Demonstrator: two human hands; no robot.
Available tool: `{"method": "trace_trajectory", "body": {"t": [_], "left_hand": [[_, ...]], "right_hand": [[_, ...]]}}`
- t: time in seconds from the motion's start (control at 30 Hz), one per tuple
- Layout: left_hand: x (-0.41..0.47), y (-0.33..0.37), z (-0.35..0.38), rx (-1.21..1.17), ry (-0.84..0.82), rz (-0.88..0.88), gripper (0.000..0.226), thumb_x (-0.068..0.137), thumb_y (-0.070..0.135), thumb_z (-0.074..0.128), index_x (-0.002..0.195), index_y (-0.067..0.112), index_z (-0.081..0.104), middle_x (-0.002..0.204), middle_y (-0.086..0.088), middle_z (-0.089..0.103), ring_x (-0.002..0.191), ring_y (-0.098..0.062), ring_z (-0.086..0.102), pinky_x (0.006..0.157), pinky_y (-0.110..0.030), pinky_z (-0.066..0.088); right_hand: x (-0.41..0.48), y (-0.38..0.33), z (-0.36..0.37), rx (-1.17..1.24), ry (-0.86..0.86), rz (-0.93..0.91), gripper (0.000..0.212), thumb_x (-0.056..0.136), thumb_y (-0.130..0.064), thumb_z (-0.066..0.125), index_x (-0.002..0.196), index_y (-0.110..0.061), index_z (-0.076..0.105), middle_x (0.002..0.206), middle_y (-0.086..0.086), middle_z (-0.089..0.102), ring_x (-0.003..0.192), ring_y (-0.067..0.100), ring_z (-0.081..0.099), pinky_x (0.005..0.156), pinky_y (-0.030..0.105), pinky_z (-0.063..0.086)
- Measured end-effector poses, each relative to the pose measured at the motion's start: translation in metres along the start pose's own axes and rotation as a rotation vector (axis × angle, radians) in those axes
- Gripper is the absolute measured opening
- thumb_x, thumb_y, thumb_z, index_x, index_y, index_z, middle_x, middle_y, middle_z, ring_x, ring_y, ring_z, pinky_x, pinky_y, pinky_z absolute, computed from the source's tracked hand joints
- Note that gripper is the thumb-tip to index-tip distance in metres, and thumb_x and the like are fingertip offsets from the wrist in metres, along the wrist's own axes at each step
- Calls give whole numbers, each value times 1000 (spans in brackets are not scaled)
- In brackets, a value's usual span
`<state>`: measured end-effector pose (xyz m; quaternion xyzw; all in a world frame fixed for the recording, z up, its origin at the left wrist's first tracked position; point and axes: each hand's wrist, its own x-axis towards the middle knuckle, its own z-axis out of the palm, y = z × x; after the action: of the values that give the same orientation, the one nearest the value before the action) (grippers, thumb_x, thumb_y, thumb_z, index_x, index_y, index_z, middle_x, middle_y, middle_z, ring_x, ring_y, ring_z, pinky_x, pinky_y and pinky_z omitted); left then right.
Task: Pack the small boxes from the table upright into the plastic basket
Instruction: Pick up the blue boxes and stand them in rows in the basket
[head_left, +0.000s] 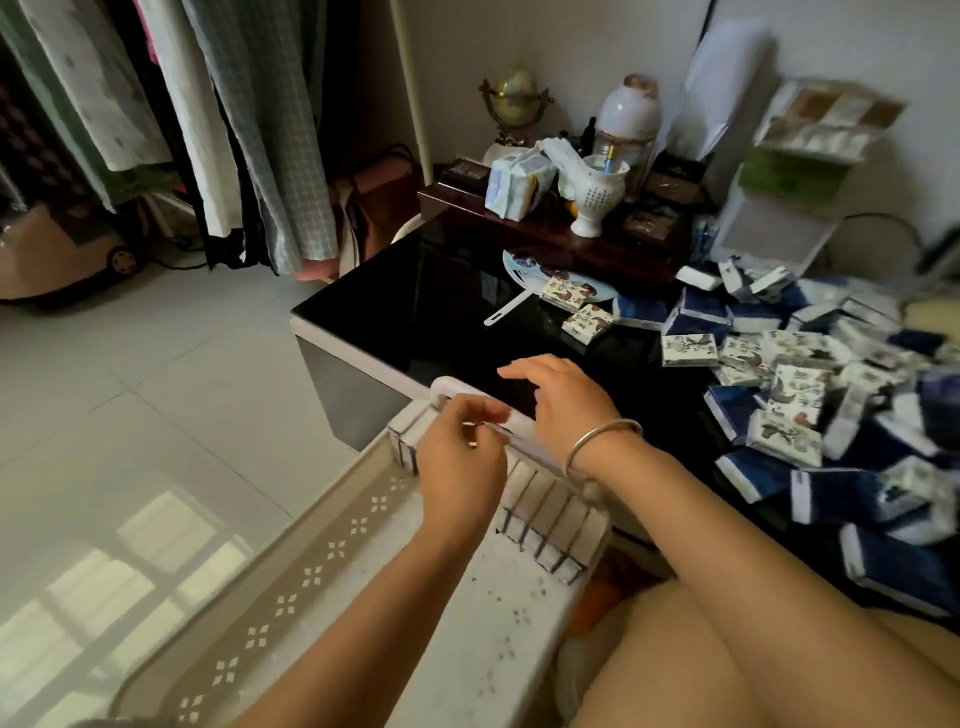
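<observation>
Black tabletop (441, 312) beside basket (311, 566); right hand (566, 405) loosely open, left hand (460, 462) curled, hold unclear.

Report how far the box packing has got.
Done: one row of boxes stands upright at the far end of the basket. In hand: the left hand is at that row, grip unclear; the right hand holds nothing. Left: a large pile on the table.

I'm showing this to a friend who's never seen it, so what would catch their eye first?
First, the sprawling heap of small blue and white printed boxes on the right of the glossy black table. Then the left hand and right hand at the far end of the pale perforated plastic basket, over a row of upright boxes.
</observation>
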<state>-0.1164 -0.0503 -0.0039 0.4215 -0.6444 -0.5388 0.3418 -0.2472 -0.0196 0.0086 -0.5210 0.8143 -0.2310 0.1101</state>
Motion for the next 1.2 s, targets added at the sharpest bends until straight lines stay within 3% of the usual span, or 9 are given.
{"method": "trace_trajectory", "body": {"t": [0.07, 0.27, 0.37, 0.5, 0.57, 0.77, 0.9, 1.07, 1.2], "left_hand": [[-10, 17, 30, -5, -101, 87, 33, 88, -6, 43, 88, 19, 65, 88, 8, 67, 81, -6, 64, 62, -16, 48], [-36, 20, 138, 144, -422, 278, 30, 81, 3, 46, 86, 27, 64, 91, 7, 70, 84, -12, 67, 78, -37, 55], [-43, 10, 187, 432, -596, 420, 37, 84, 8, 47, 115, 21, 63, 124, 0, 63, 111, -22, 59, 90, -38, 50], [-38, -11, 219, 902, -870, 638, 65, 88, 13, 48, 150, 25, 32, 162, 7, 18, 146, -21, 22, 109, -43, 38], [-34, -22, 218, 987, -852, 677, 66, 89, 15, 49, 151, 28, 30, 162, 8, 15, 149, -18, 14, 112, -42, 34], [-28, -34, 193, 820, -584, 555, 32, 93, 38, 56, 123, 36, 64, 157, 4, 32, 145, -17, 24, 102, -37, 45], [-23, -30, 192, 825, -592, 515, 32, 87, 49, 64, 117, 38, 68, 152, 3, 41, 133, -17, 45, 92, -33, 50], [-17, -27, 196, 859, -587, 548, 38, 82, 41, 71, 118, 29, 62, 126, 4, 62, 119, -20, 56, 84, -35, 51], [-20, -28, 196, 760, -541, 488, 61, 78, 35, 75, 128, 22, 43, 123, -2, 52, 113, -22, 54, 85, -34, 47]], "right_hand": [[-19, 31, -24, 1, 66, 140, 50, 92, 2, 39, 130, -27, 54, 134, -3, 51, 125, 17, 44, 105, 34, 38], [-94, 135, -69, -65, 180, 482, 44, 88, 2, 45, 122, -21, 60, 127, 5, 59, 121, 26, 53, 103, 37, 42], [-133, 167, -86, -178, 311, 615, 40, 86, 0, 51, 120, -19, 61, 127, 8, 55, 120, 31, 49, 99, 39, 42], [-166, 197, -98, -251, 351, 699, 47, 82, 4, 51, 124, -18, 56, 132, 9, 49, 124, 30, 42, 101, 40, 38], [-172, 204, -96, -280, 287, 705, 49, 82, 3, 53, 126, -19, 53, 135, 8, 46, 125, 30, 42, 100, 41, 39], [-163, 212, -89, -417, 92, 574, 62, 87, -29, 63, 142, -27, 34, 141, 1, 34, 124, 28, 44, 96, 41, 44], [-147, 215, -82, -540, -100, 576, 77, 83, -27, 67, 147, -25, 22, 144, 3, 31, 127, 30, 40, 95, 42, 46], [-142, 214, -79, -621, -71, 533, 65, 87, -18, 61, 143, -19, 28, 138, 7, 37, 122, 29, 43, 96, 39, 45], [-144, 209, -82, -694, 58, 509, 62, 80, -46, 65, 132, -20, 44, 126, 4, 47, 117, 25, 43, 90, 36, 42]]}}
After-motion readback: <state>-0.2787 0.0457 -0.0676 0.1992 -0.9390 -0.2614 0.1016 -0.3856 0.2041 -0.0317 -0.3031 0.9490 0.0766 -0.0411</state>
